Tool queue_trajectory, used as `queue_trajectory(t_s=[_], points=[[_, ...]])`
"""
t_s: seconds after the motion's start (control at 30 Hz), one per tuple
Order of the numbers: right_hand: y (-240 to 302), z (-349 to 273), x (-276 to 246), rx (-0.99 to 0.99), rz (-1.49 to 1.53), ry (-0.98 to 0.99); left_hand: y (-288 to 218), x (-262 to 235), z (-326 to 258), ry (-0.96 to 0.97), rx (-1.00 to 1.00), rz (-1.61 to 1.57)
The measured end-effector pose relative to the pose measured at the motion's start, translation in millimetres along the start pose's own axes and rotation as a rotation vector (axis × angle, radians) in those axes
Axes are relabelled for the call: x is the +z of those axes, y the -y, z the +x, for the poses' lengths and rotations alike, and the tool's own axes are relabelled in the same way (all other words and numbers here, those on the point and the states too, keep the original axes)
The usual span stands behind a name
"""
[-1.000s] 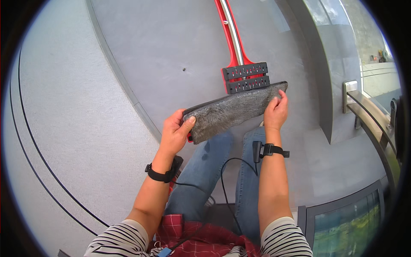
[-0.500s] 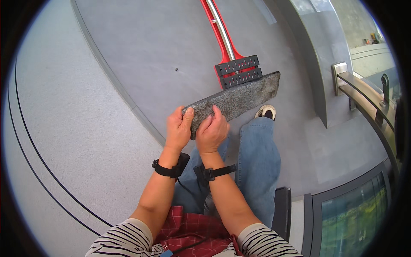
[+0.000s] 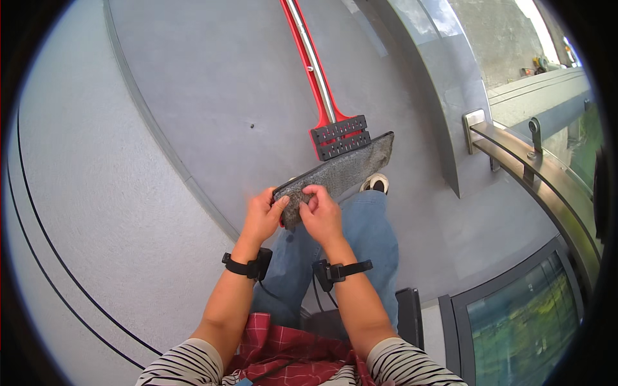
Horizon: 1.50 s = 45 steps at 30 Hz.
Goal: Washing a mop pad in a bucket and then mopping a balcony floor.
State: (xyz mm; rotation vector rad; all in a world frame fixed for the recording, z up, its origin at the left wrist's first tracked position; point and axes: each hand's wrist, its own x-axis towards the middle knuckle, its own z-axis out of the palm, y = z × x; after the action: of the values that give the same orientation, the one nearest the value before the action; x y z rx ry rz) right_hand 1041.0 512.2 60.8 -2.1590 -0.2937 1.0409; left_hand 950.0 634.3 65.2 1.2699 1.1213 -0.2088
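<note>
Long grey fuzzy cloth mop pad [image 3: 341, 170] held above the knees, its far end by the red-handled flat mop head [image 3: 340, 136]. Left hand [image 3: 261, 215] and right hand [image 3: 320, 212] both pinch its near end. Likely light, limp; better gripped along the edges.

The mop pad [image 3: 341, 172] is grey cloth, fuzzy and matt; the mop head [image 3: 340, 136] looks like dark ridged plastic; its handle [image 3: 312, 61] is glossy red with a shiny metal tube; the floor [image 3: 193, 96] is smooth matt grey; the railing [image 3: 541, 174] is brushed metal.
</note>
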Motion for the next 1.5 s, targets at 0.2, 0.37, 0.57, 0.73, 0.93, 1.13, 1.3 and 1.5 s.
queue_trajectory(t_s=[0.2, 0.37, 0.57, 0.73, 0.93, 1.13, 1.3, 1.5], points=[[17.8, 139.8, -78.2, 0.032, -0.333, -0.033, -6.4, -20.7, -15.3, 0.187, 0.061, 0.214], [-14.2, 246.5, -39.5, 0.078, -0.471, 0.239, -13.9, -17.6, -32.2, 0.255, 0.076, 0.225], [5.0, 253.2, 31.8, 0.329, 0.042, 0.453, -9.3, -53.0, -63.5, 0.267, 0.304, 0.327], [41.1, 225.1, 67.8, 0.371, -0.021, 0.564, -12.4, -85.7, -105.7, 0.318, 0.289, 0.425], [79.0, 203.5, 46.7, 0.176, 0.036, 0.327, -39.9, -117.6, -157.0, 0.165, 0.314, 0.345], [175.2, 153.8, 45.5, 0.064, 0.194, 0.238, -49.5, -148.6, -205.9, 0.053, 0.36, 0.307], [253.7, 100.5, 34.4, -0.168, 0.131, 0.31, -44.6, -174.6, -249.0, -0.007, 0.359, 0.285], [359.4, 28.2, -3.1, -0.191, 0.288, 0.556, -28.5, -221.3, -293.3, -0.147, 0.358, 0.198]])
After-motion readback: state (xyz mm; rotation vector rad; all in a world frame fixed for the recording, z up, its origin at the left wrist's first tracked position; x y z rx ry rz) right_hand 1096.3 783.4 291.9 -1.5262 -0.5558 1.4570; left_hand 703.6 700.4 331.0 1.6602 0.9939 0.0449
